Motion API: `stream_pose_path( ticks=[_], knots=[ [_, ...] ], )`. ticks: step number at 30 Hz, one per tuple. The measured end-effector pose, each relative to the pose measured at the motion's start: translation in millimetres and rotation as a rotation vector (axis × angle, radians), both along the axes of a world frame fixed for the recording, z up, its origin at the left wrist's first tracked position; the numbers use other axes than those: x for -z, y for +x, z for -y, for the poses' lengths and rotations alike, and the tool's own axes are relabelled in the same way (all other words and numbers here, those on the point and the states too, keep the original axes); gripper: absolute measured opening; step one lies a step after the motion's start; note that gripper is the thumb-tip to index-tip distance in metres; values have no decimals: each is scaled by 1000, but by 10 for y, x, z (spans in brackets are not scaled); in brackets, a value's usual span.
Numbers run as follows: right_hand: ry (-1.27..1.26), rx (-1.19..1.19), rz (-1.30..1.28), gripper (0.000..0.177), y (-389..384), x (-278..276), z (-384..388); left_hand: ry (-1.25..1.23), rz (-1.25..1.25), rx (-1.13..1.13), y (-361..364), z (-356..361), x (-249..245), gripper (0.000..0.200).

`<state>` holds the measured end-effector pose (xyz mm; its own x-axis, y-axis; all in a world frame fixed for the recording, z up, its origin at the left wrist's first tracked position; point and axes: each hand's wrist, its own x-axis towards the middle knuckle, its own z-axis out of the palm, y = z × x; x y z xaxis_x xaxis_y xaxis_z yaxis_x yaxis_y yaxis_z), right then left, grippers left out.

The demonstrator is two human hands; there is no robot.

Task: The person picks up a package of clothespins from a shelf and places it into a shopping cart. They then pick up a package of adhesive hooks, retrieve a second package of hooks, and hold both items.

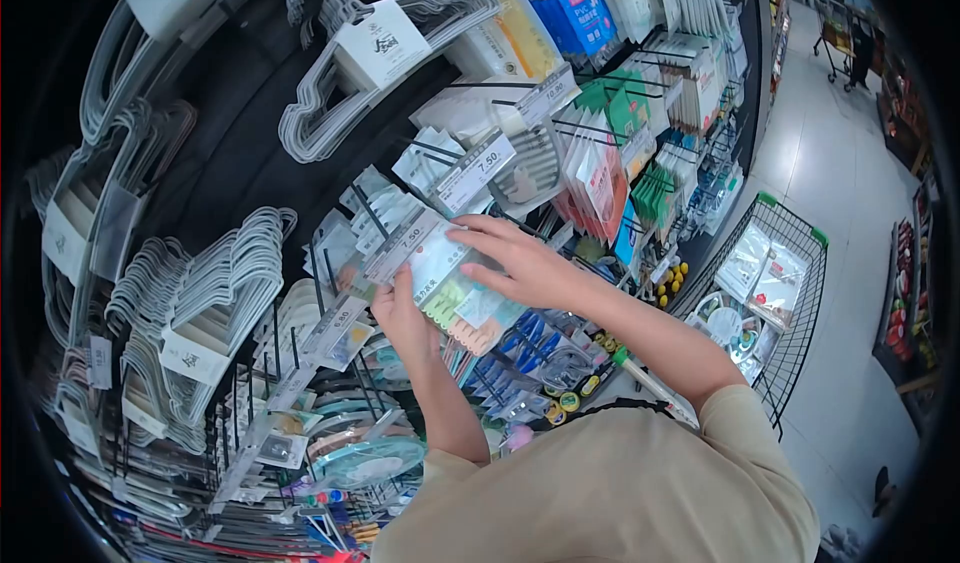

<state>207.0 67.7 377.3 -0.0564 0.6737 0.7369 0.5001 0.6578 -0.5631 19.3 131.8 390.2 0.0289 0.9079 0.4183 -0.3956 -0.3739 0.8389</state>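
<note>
Since pack hangs on rack, left hand fingers grip its lower edge, seemingly steadying it | right hand fingers spread wide, flat on it | price tag above fingers.

Peg hooks with price tags are jutting out above the clip packet, crowding approach. Hanger bundles are blocking its left. Right of it, past the wire basket, aisle floor is lying open.
</note>
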Motion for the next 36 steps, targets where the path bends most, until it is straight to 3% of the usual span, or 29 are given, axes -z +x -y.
stream_pose_path(
  ticks=[16, 30, 36],
  knots=[
    [89, -76, -17, 49, -50, 18, -192, 37, 28, -71, -6, -6, -51, 28],
    [298, 192, 237, 55, -73, 67, -201, 62, 85, -138, 128, -3, -83, 24],
    [264, 271, 281, 52, -146, 63, -229, 25, 78, -183, 123, -23, -83, 25]
  ],
)
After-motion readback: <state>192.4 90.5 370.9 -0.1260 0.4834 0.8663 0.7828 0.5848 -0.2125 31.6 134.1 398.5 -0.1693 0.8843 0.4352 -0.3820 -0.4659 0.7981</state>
